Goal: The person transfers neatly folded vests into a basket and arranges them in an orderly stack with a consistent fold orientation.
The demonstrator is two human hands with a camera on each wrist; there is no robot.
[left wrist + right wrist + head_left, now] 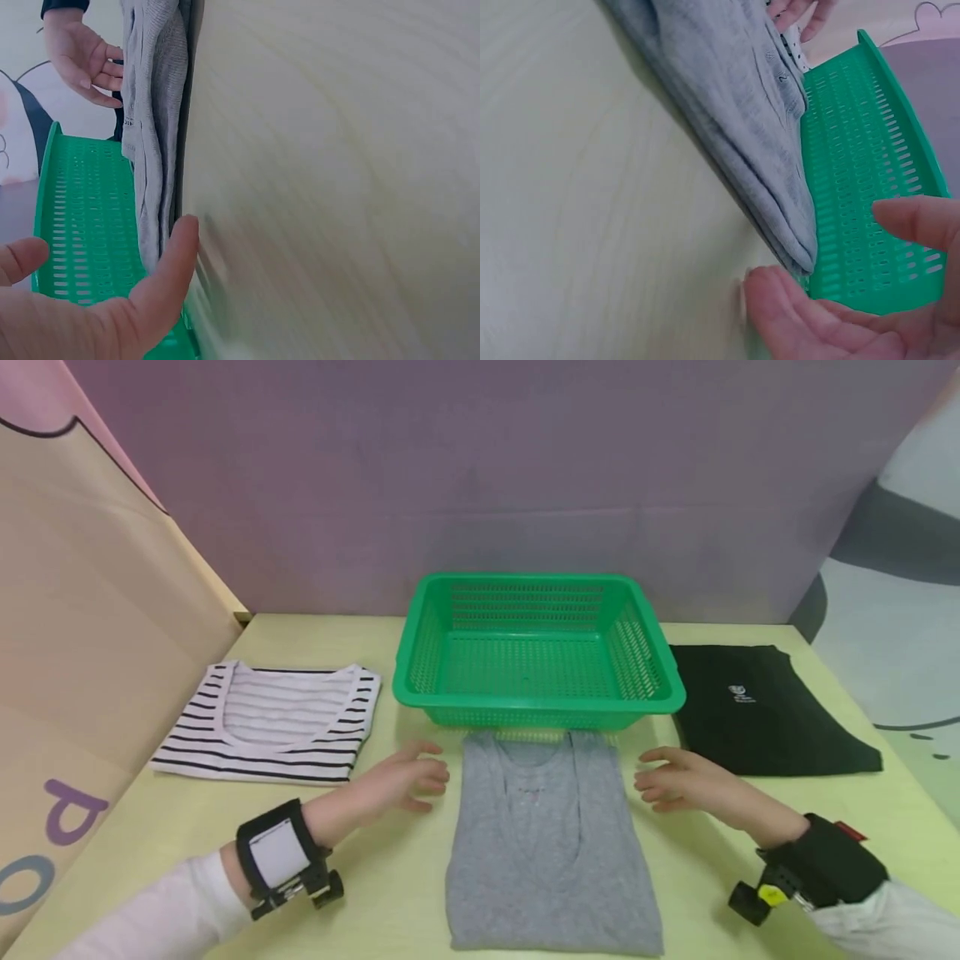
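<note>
A folded grey shirt (551,839) lies on the yellow-green table in front of a green plastic basket (536,703). My left hand (408,779) hovers just left of the shirt's upper edge, fingers loosely spread, holding nothing. My right hand (675,781) mirrors it on the shirt's right side, also with relaxed fingers and nothing held. In the left wrist view the grey shirt (154,142) lies beside the basket (86,225), my left hand (97,307) close in front of the lens. The right wrist view shows the shirt (735,127), the basket (862,202) and my right hand (832,307).
A folded black-and-white striped shirt (270,722) lies at the left of the table. A folded black garment (765,710) with a small white logo lies at the right. A purple backdrop stands behind the basket, with a beige panel along the left side.
</note>
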